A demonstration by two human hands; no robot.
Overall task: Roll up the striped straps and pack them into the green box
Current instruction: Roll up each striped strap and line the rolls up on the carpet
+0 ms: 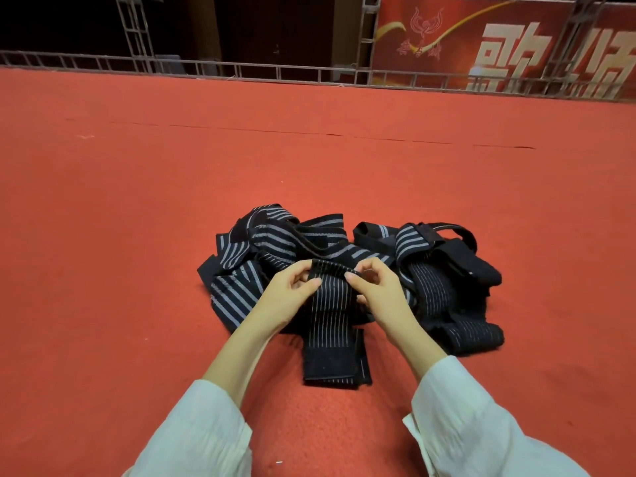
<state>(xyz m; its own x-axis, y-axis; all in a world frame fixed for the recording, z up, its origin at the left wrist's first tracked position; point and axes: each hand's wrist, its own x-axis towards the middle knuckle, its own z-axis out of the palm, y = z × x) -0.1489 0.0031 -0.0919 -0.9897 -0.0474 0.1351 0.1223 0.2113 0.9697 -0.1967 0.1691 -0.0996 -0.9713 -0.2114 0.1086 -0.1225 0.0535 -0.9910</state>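
Note:
A heap of black straps with grey stripes (pixel 261 242) lies on the red carpet in the middle of the view. One thin-striped strap (pixel 332 315) is lifted at its top end and hangs toward me, its lower end folded on the carpet. My left hand (pixel 292 290) pinches the strap's top left corner. My right hand (pixel 377 287) pinches its top right corner. No green box is in view.
Red carpet (pixel 137 201) spreads all around the heap. A metal railing (pixel 241 68) runs along the carpet's far edge, with a red banner (pixel 481 43) behind it at the upper right. More dark straps (pixel 454 270) lie to the right of my hands.

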